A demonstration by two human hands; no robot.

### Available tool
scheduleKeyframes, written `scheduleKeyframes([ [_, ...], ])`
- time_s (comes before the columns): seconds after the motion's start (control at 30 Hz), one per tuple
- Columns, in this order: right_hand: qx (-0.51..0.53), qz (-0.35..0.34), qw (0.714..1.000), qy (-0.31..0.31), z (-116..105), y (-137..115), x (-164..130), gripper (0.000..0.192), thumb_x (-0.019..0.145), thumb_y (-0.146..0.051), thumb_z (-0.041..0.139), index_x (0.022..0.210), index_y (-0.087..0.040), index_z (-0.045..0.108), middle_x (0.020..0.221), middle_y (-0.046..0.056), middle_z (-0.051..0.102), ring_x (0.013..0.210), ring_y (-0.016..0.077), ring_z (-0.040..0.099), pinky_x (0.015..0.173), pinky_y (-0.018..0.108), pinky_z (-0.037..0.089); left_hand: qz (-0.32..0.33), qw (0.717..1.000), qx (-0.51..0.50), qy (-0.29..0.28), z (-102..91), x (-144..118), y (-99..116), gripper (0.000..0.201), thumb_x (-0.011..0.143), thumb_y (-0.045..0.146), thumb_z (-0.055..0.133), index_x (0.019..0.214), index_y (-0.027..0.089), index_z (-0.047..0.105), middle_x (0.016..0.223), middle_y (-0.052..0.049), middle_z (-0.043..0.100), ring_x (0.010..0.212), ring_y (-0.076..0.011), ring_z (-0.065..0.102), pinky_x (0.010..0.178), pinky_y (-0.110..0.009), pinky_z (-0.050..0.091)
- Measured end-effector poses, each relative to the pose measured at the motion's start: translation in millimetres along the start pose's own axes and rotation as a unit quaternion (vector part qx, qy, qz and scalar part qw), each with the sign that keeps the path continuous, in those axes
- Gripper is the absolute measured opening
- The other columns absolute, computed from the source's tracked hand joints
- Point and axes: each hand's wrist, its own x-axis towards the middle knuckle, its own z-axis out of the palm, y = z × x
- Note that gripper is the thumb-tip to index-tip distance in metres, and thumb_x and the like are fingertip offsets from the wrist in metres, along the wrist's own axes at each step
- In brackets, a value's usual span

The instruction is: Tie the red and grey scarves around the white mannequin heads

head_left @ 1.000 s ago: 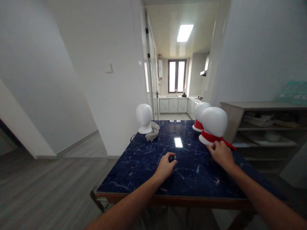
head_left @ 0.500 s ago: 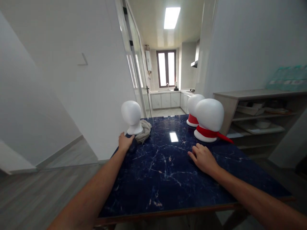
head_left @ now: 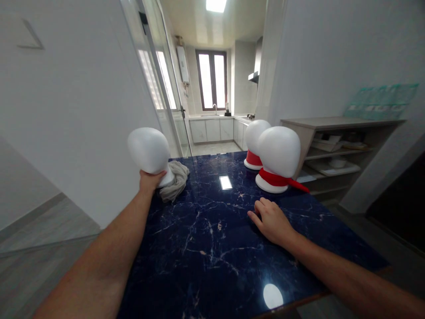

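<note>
Nearest to us, our right hand [head_left: 272, 221] lies palm down on the dark blue marble table [head_left: 212, 257], fingers loosely spread and flat on the surface, holding nothing. A bright ceiling reflection sits on the tabletop near the front edge.

Further out on the left, our left hand [head_left: 150, 180] reaches to the far left corner of the table and wraps its fingers around the neck of a bare white mannequin head [head_left: 148, 151]. Touching the base of that head on its right, a crumpled beige cloth [head_left: 175, 185] is heaped on the table.

Across the table on the right, well apart from the left hand, a second mannequin head [head_left: 278, 153] stands upright with a red scarf [head_left: 279, 179] tied round its neck, just beyond our right hand. Right behind it stands a third head [head_left: 255, 135], also with red at the neck.

Past the table, an open shelf unit [head_left: 335, 146] lines the right wall, and a kitchen doorway opens straight ahead.
</note>
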Motion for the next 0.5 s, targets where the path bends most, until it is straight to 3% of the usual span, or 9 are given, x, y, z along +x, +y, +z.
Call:
scheduleKeyframes([
  [0.07, -0.001, 0.002, 1.0, -0.001, -1, -1, 0, 0.032, 0.109, -0.048, 0.049, 0.089, -0.024, 0.056, 0.096, 0.007, 0.065, 0.087, 0.024, 0.059, 0.077, 0.036, 0.038, -0.033, 0.999, 0.019, 0.005, -5.9, -3, 2, 0.076, 0.079, 0.033, 0.091, 0.133, 0.005, 0.046, 0.14, -0.02, 0.065, 0.135, -0.0331, 0.062, 0.11, -0.045, 0.052],
  [0.2, -0.005, -0.002, 1.0, 0.001, -2, -2, 0, 0.031, 0.109, -0.046, 0.05, 0.09, -0.023, 0.056, 0.098, 0.008, 0.066, 0.087, 0.0232, 0.058, 0.079, 0.036, 0.038, -0.061, 0.995, 0.045, 0.062, -32.4, -12, 10, 0.078, 0.073, 0.042, 0.094, 0.13, 0.009, 0.051, 0.138, -0.018, 0.067, 0.134, -0.0409, 0.061, 0.111, -0.051, 0.052],
  [0.33, -0.014, 0.001, 1.0, 0.003, -3, -2, 1, 0.03, 0.109, -0.044, 0.051, 0.09, -0.022, 0.058, 0.099, 0.008, 0.066, 0.088, 0.0231, 0.059, 0.08, 0.036, 0.039, 0.019, 0.993, 0.008, 0.115, -64.2, -35, 37, 0.068, 0.07, 0.043, 0.093, 0.122, 0.014, 0.061, 0.136, -0.016, 0.071, 0.132, -0.0424, 0.064, 0.111, -0.055, 0.053],
  [0.43, -0.023, 0.001, 1.0, 0.006, -2, -2, 2, 0.029, 0.109, -0.044, 0.051, 0.092, -0.022, 0.059, 0.1, 0.008, 0.067, 0.09, 0.0234, 0.06, 0.082, 0.036, 0.039, 0.116, 0.99, -0.064, 0.045, -77.5, -81, 72, 0.063, 0.072, 0.042, 0.089, 0.124, 0.014, 0.065, 0.135, -0.015, 0.073, 0.126, -0.0359, 0.068, 0.111, -0.05, 0.055],
  [0.5, -0.026, 0.003, 1.0, 0.013, -2, -3, 2, 0.029, 0.109, -0.043, 0.051, 0.093, -0.021, 0.06, 0.101, 0.008, 0.067, 0.091, 0.0236, 0.061, 0.082, 0.036, 0.04, 0.132, 0.987, -0.087, -0.016, -77.2, -126, 95, 0.069, 0.072, 0.039, 0.089, 0.131, 0.014, 0.064, 0.137, -0.015, 0.072, 0.125, -0.0332, 0.068, 0.109, -0.046, 0.056],
])
